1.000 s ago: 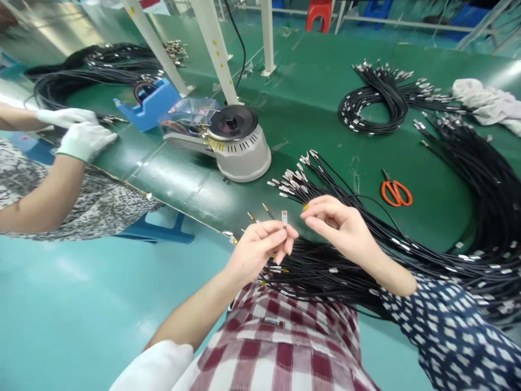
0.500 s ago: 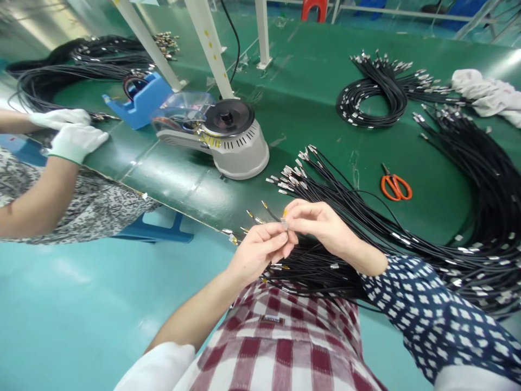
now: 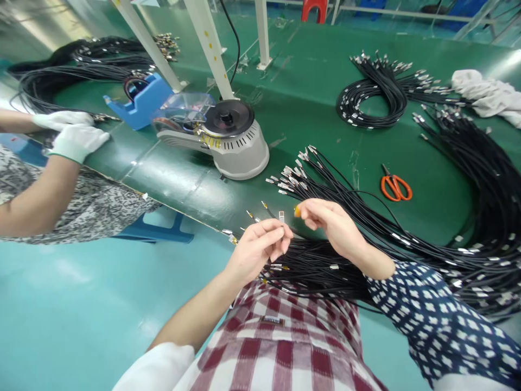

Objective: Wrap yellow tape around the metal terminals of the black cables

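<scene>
My left hand (image 3: 260,247) pinches a black cable near its end, and the cable's flat silvery connector (image 3: 281,215) sticks up past the fingertips. To the right of it, a short gap away, my right hand (image 3: 334,227) has thumb and forefinger closed on a small amber-yellow piece (image 3: 297,211), which looks like tape. Under both hands lies a thick bundle of black cables (image 3: 317,266) at the table edge. Several loose cable ends with yellow bands (image 3: 264,205) poke out just left of the connector.
A round tape dispenser (image 3: 240,152) and a blue tape holder (image 3: 152,100) stand to the left. Orange-handled scissors (image 3: 395,187) lie right of centre. Coiled cables (image 3: 370,106) rest farther back. At far left, a co-worker's white-gloved hands (image 3: 77,141) touch other cables.
My right hand has drawn away to the right from the connector, taking the amber piece along. The connector now shows clearly above my left fingers, which stay nearly in place.
</scene>
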A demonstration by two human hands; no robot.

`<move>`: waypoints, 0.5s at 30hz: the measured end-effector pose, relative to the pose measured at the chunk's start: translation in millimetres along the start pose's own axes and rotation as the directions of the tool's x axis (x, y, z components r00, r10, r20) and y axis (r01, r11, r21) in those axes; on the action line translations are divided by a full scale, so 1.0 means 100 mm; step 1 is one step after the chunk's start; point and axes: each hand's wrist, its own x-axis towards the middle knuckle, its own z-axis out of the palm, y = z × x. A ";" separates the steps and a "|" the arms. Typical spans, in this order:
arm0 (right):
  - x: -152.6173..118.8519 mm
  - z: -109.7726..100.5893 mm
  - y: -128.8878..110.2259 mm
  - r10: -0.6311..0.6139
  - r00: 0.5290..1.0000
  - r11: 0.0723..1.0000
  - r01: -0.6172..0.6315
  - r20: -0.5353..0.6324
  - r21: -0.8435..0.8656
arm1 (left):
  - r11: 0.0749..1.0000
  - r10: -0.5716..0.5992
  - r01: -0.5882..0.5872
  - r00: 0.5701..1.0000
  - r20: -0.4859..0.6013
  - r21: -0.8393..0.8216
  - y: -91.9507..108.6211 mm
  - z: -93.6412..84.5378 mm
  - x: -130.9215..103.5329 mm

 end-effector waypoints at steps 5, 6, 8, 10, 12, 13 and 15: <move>-0.09 -0.04 -0.04 -0.068 0.996 0.990 0.074 0.058 -0.121 | 0.995 0.081 -0.075 0.993 -0.081 0.069 -0.01 -0.01 0.01; -0.11 -0.04 -0.05 -0.091 0.992 0.983 0.103 0.083 -0.149 | 0.991 0.107 -0.098 0.989 -0.102 0.093 -0.01 -0.01 0.01; -0.15 -0.03 -0.09 -0.128 0.983 0.968 0.152 0.131 -0.198 | 0.979 0.153 -0.133 0.979 -0.131 0.151 -0.01 -0.02 0.01; -0.18 -0.01 -0.14 -0.147 0.975 0.947 0.188 0.167 -0.262 | 0.965 0.179 -0.148 0.975 -0.132 0.216 -0.01 -0.01 0.01; -0.21 0.02 -0.19 -0.155 0.970 0.909 0.214 0.187 -0.357 | 0.948 0.198 -0.156 0.971 -0.132 0.276 -0.01 -0.01 0.01; -0.22 0.03 -0.21 -0.158 0.968 0.885 0.227 0.196 -0.408 | 0.940 0.209 -0.162 0.969 -0.134 0.301 -0.01 0.00 0.00; -0.21 0.05 -0.22 -0.150 0.968 0.845 0.230 0.199 -0.484 | 0.929 0.234 -0.177 0.961 -0.144 0.324 -0.03 0.00 0.00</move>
